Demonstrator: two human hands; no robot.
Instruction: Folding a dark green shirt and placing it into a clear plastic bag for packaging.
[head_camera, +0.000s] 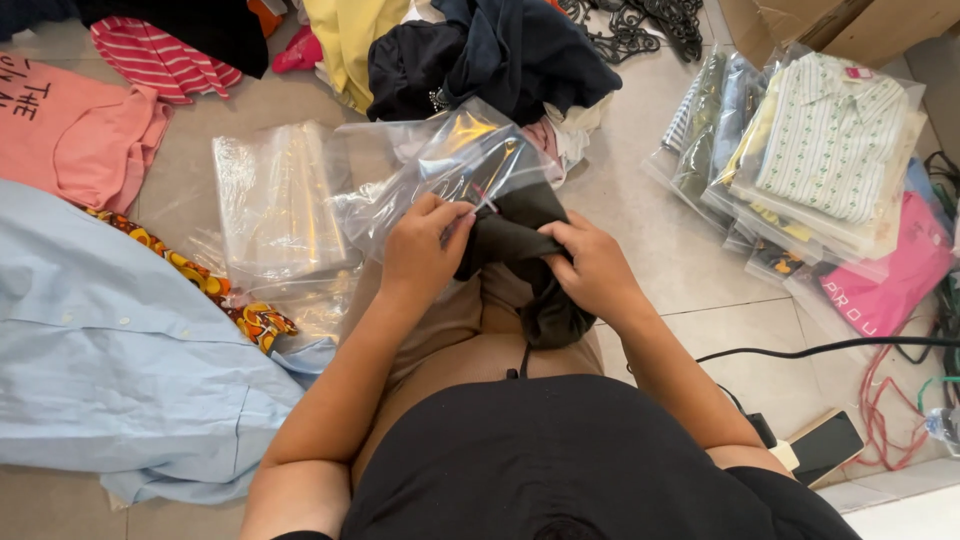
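Clear plastic bag (450, 170) pinched in left hand (422, 250) grip; right hand (592, 268) grip clutches dark folded garment (520, 245) at bag mouth.

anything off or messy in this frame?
Nothing damaged or spilled. The dark garment is only partly inside the clear plastic bag, bunched between left hand and right hand. Loose clothes lie unfolded around the floor, unlike the neat bagged stack at right.

On my lap a folded garment (520, 255) sits partly in a plastic bag (450, 170); spare bags (275, 200) lie left, packed shirts (820, 150) right
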